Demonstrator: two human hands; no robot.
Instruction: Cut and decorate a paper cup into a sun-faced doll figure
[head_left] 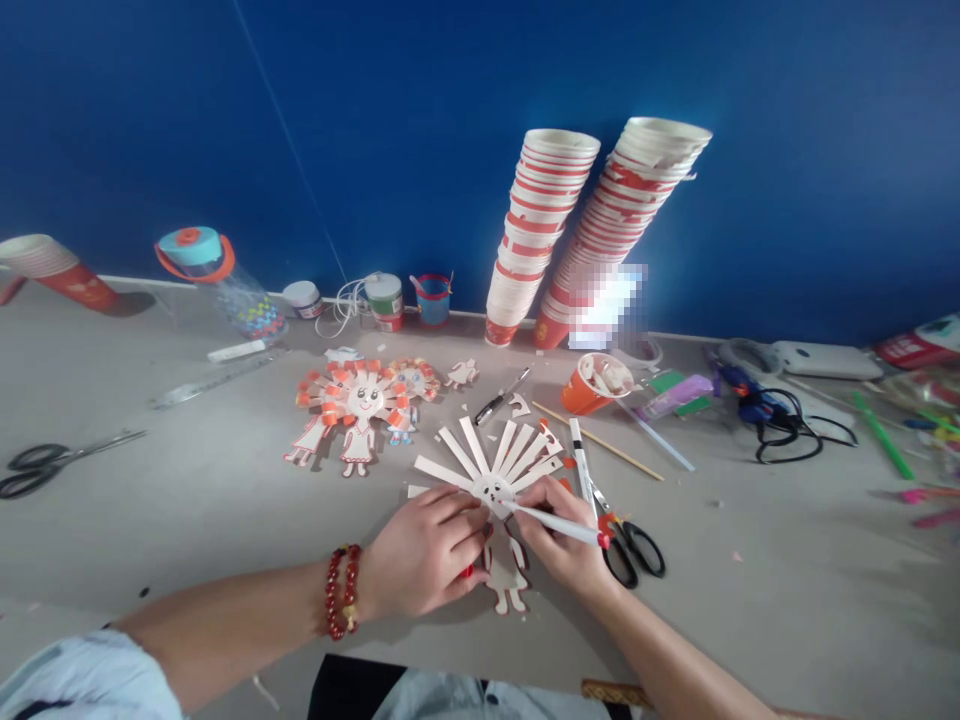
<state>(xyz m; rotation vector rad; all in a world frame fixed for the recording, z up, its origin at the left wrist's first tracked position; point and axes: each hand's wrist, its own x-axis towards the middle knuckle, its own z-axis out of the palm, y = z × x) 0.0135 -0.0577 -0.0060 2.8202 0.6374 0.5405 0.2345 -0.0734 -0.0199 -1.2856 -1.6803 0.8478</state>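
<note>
A paper doll [507, 562] lies on the table in front of me, its round face drawn on and long white strips fanning out like hair. My left hand [431, 550] presses the doll's left side with bent fingers; a small red piece [466, 572], perhaps a pen cap, shows between finger and thumb. In my right hand [562, 540] is a white marker [555, 522] with a red end, its tip at the doll's face. Beside that hand lie black-handled scissors [634, 550] and another white marker [581, 460]. Finished-looking paper dolls [366, 405] with curled orange hair lie further left.
Two tall leaning stacks of paper cups [541, 220] stand against the blue wall [375, 120]. An orange cup of scraps [595, 385], a wooden stick [615, 450] and a black pen [502, 396] lie beyond the doll. More scissors [52, 465] and a bottle [225, 285] are left.
</note>
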